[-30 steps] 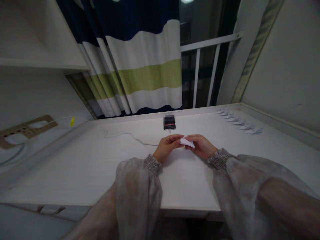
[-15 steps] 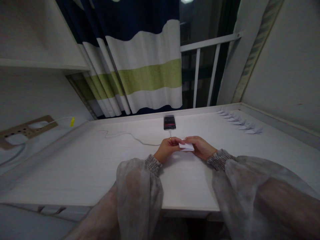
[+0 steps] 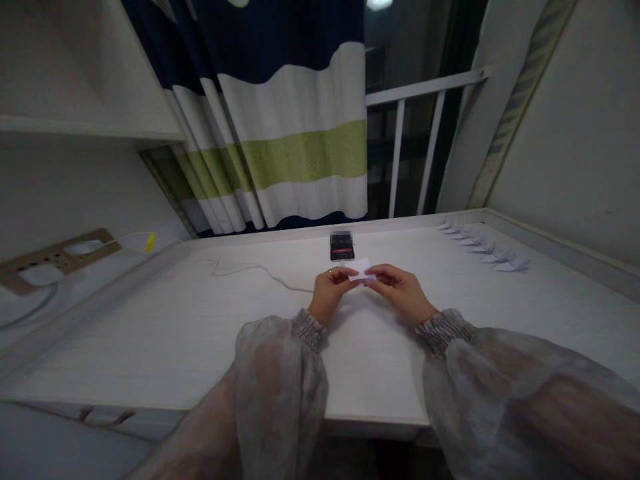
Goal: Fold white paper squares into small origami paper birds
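A small folded piece of white paper [image 3: 359,266] is held up over the desk, between my two hands. My left hand [image 3: 331,292], with a ring on one finger, pinches its left side between thumb and fingers. On the other side, my right hand [image 3: 401,291] pinches the paper's right part, its thumb near the lower edge. Both thumbs almost meet at the bottom of the paper. The fingers cover some of its folds. Just beyond the hands lies a phone [image 3: 342,247] with a lit screen.
A row of folded white paper figures [image 3: 483,248] stands at the desk's back right. A white cable [image 3: 260,267] runs across the white desk [image 3: 165,333] to the phone. On the left wall is a power socket panel [image 3: 60,257]. A striped curtain [image 3: 305,147] hangs behind.
The paper has been lifted and tilted so that its flat face shows. Both hands have moved slightly up, and the right-hand fingers now pinch the paper closer to the left hand.
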